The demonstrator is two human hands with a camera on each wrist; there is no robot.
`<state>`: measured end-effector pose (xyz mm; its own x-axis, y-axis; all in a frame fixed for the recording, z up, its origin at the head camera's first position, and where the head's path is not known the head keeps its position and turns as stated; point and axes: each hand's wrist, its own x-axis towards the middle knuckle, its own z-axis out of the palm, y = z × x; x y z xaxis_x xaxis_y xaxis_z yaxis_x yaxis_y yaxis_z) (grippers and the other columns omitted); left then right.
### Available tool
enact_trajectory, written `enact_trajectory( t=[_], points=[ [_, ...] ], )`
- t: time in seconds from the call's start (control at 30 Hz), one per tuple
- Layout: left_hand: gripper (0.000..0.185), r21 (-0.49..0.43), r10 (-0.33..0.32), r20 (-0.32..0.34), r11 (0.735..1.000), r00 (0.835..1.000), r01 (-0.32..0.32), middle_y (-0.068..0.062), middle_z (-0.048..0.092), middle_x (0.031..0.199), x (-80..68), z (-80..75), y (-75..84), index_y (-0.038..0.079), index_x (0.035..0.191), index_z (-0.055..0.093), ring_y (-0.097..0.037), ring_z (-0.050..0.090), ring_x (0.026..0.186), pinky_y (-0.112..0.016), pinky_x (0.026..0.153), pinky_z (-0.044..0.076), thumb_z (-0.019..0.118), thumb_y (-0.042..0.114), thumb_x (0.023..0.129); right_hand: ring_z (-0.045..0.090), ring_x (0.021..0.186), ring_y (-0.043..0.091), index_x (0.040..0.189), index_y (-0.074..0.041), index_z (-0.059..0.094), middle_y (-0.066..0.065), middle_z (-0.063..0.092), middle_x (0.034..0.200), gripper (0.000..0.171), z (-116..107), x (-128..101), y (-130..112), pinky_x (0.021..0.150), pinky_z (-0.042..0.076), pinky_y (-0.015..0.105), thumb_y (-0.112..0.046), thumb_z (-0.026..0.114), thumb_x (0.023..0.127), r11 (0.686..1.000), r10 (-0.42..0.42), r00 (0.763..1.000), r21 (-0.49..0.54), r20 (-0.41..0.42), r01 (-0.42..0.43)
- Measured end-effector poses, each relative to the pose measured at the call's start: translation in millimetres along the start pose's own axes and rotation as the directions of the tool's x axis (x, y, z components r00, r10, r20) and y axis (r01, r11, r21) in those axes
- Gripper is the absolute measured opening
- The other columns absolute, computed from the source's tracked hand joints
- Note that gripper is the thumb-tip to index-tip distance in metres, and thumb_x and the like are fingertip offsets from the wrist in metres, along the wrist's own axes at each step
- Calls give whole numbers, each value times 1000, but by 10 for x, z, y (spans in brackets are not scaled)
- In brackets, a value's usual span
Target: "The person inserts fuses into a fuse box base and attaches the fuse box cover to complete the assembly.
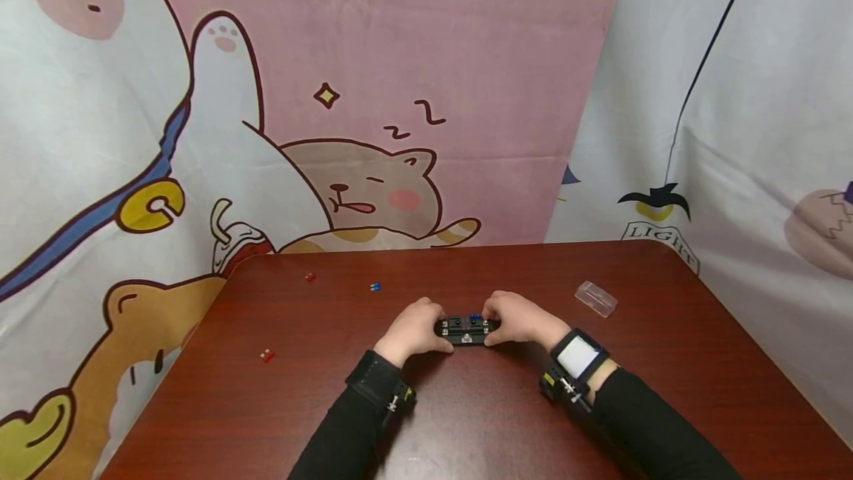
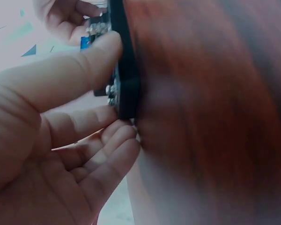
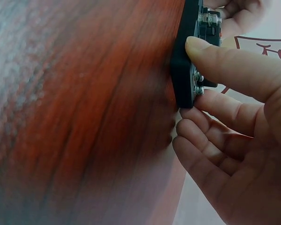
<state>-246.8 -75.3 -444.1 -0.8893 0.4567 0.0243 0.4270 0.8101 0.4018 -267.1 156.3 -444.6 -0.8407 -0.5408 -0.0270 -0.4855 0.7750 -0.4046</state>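
A small black fuse block lies flat on the dark red wooden table. My left hand pinches its left end between thumb and fingers, and my right hand pinches its right end the same way. A blue fuse sits in the block's far side. In the left wrist view my thumb presses on the block, with the other fingers curled at its end. The right wrist view mirrors this: the thumb lies on the block.
Loose fuses lie on the table's left part: a red one, a blue one and another red one. A clear plastic cover rests at the right rear. A cartoon-printed cloth hangs behind the table.
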Motion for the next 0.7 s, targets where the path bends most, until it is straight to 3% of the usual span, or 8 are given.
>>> enact_trajectory(
  t=[0.17, 0.3, 0.43, 0.57, 0.7],
  points=[
    [41, -66, -23, -30, 998, 999, 21, -7, 68, 94, -21, -93, -65, 3, 103, 72, -18, 59, 81, -36, 74, 51, 83, 36, 79, 55, 82, 15, 94, -9, 69, -3, 57, 89, 35, -1, -3, -5, 79, 49, 38, -23, 90, 70, 1000, -2, 1000, -2, 1, 2],
    [31, -87, -148, -83, 986, 985, 141, -7, 71, 96, -7, -194, -121, 5, 101, 74, -23, 64, 83, -40, 70, 52, 81, 30, 83, 55, 83, 16, 95, -8, 69, -2, 57, 90, 35, -12, -5, -9, 80, 49, 38, -22, 90, 71, 1000, -2, 1000, -4, 7, 2],
    [19, -70, -292, -147, 956, 945, 285, -4, 70, 95, 43, -299, -207, 9, 98, 75, -23, 65, 81, -39, 65, 52, 79, 23, 85, 55, 84, 16, 96, -8, 69, -2, 57, 90, 35, -24, -6, -15, 80, 49, 38, -22, 89, 71, 1000, -2, 1000, -6, 8, 2],
    [8, -54, -383, -214, 923, 899, 381, -2, 69, 85, 114, -403, -324, 12, 84, 76, -21, 62, 72, -38, 59, 50, 78, 19, 85, 55, 83, 16, 96, -8, 69, -2, 57, 90, 35, -23, -9, -16, 80, 49, 38, -23, 89, 71, 1000, -6, 1000, -9, 8, 6],
    [15, -59, -458, -245, 887, 854, 458, -1, 65, 72, 184, -520, -431, 12, 71, 70, -21, 59, 66, -37, 53, 47, 76, 16, 84, 54, 83, 16, 95, -8, 69, -2, 57, 90, 35, -19, -3, -16, 80, 49, 38, -22, 89, 71, 1000, -2, 1000, -7, 9, 2]
  ],
)
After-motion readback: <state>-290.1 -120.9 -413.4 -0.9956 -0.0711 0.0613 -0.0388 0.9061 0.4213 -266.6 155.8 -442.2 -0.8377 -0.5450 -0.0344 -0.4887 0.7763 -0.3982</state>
